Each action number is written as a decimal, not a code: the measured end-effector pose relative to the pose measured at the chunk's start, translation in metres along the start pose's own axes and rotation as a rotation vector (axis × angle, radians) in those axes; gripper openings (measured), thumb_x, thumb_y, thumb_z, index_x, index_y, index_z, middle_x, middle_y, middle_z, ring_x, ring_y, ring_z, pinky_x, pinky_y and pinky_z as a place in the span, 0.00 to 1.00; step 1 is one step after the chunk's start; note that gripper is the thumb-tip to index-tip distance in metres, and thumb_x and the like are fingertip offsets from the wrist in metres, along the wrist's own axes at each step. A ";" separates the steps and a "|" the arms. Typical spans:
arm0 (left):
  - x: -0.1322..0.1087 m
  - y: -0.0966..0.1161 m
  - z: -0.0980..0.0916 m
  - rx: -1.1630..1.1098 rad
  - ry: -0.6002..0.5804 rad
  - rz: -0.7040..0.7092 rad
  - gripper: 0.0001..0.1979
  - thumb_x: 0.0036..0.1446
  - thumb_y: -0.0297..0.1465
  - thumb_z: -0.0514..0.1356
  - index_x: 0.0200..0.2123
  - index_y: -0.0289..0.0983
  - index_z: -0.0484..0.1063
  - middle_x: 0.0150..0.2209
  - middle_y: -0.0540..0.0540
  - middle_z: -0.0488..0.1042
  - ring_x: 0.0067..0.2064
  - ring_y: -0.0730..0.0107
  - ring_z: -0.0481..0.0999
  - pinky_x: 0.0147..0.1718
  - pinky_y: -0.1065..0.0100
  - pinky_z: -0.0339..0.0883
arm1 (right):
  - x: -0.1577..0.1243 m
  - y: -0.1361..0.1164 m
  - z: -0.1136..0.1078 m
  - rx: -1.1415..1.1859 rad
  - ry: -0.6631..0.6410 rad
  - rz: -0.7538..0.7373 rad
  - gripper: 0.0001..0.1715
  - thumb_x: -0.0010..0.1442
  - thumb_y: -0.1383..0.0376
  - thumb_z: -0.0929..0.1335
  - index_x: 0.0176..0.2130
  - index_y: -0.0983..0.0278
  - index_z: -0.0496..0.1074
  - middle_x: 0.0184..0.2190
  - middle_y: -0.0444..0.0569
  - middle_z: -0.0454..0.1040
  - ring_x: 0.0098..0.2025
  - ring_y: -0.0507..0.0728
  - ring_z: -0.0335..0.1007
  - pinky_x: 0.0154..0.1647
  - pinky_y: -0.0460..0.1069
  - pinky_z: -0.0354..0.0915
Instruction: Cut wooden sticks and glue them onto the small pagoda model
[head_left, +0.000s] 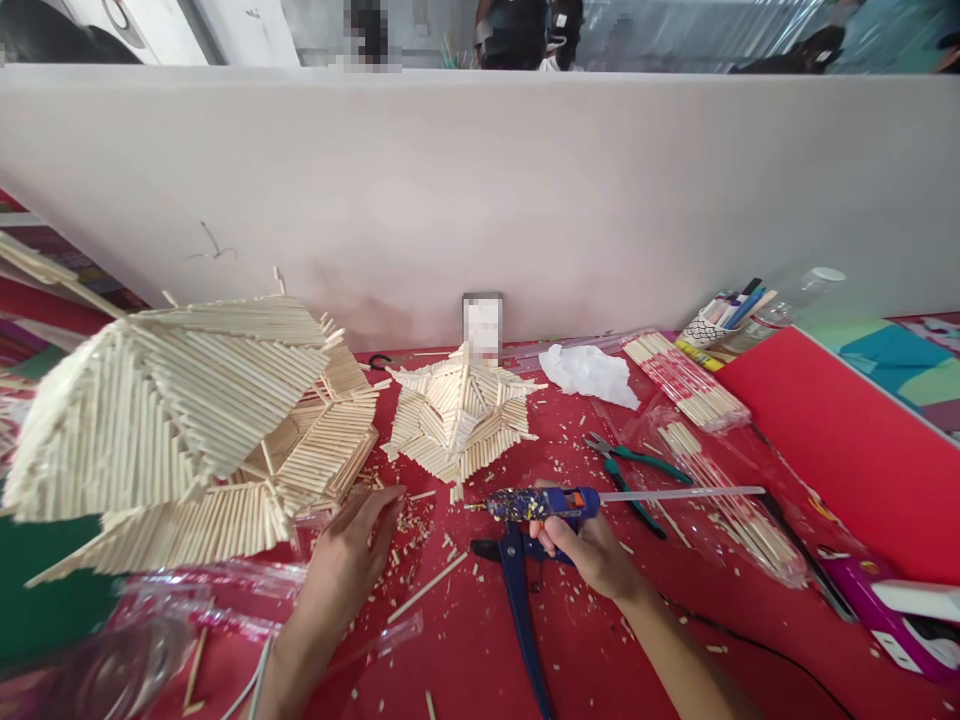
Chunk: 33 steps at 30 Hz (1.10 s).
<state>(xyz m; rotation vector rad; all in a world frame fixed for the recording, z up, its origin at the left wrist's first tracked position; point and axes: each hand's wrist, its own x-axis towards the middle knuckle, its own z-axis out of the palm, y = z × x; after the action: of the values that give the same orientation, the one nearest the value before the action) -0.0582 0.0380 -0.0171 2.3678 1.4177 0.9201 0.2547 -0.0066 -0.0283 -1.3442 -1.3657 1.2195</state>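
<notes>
My right hand (592, 555) grips a blue hot glue gun (536, 503), its nozzle pointing left and a long clear glue stick (682, 494) protruding from its back. My left hand (356, 535) rests by the table among wood scraps, fingers stretched out and slightly bent, with nothing visible in them; it is beside a large model of wooden sticks (210, 400) with sloped roofs. Just beyond the gun's nozzle stands a smaller star-shaped roof of sticks (461, 420). Blue-handled cutters (517, 600) lie beneath the glue gun, partly hidden by it and my right hand.
Green-handled pliers (637, 475), bundles of wrapped sticks (686, 380) and a crumpled white tissue (589, 373) lie to the right. A red board (855, 450), a pen holder (709, 325) and a purple tool (885, 610) are farther right. A pale partition (480, 190) closes off the back.
</notes>
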 end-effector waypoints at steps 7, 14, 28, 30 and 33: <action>0.001 0.002 0.000 -0.076 -0.018 -0.017 0.10 0.70 0.38 0.58 0.45 0.41 0.77 0.41 0.44 0.81 0.43 0.62 0.82 0.44 0.65 0.77 | -0.001 -0.004 -0.011 0.100 -0.149 0.043 0.27 0.63 0.41 0.68 0.35 0.62 0.74 0.24 0.44 0.70 0.25 0.54 0.64 0.28 0.50 0.65; 0.002 0.007 0.002 -0.187 -0.018 -0.062 0.10 0.70 0.36 0.58 0.46 0.41 0.78 0.42 0.44 0.83 0.43 0.61 0.84 0.43 0.63 0.78 | 0.006 -0.020 -0.035 -0.128 -0.132 0.157 0.20 0.60 0.51 0.70 0.25 0.58 0.64 0.19 0.42 0.68 0.22 0.55 0.65 0.25 0.49 0.63; 0.003 0.010 0.007 -0.324 -0.071 -0.184 0.12 0.67 0.40 0.59 0.41 0.40 0.78 0.39 0.44 0.83 0.41 0.61 0.84 0.41 0.63 0.78 | 0.027 -0.024 -0.029 -1.113 -0.017 0.182 0.08 0.68 0.63 0.67 0.43 0.65 0.74 0.41 0.60 0.82 0.43 0.68 0.81 0.39 0.52 0.67; 0.003 0.009 0.007 -0.324 -0.070 -0.154 0.12 0.67 0.39 0.59 0.39 0.40 0.79 0.39 0.44 0.83 0.41 0.60 0.83 0.43 0.63 0.77 | 0.028 -0.024 -0.028 -1.161 -0.024 0.177 0.08 0.68 0.63 0.68 0.44 0.66 0.74 0.43 0.62 0.82 0.44 0.69 0.81 0.40 0.53 0.68; 0.003 0.008 0.006 -0.341 -0.078 -0.146 0.11 0.67 0.39 0.59 0.39 0.40 0.80 0.40 0.44 0.83 0.42 0.60 0.83 0.44 0.62 0.76 | 0.021 -0.026 -0.029 -1.204 -0.001 0.116 0.10 0.68 0.64 0.70 0.47 0.67 0.74 0.46 0.64 0.80 0.46 0.69 0.80 0.42 0.54 0.69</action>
<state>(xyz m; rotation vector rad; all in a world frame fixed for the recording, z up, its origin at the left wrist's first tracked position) -0.0474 0.0375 -0.0163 2.0022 1.2696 0.9350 0.2775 0.0181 0.0008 -2.2063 -2.1617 0.3582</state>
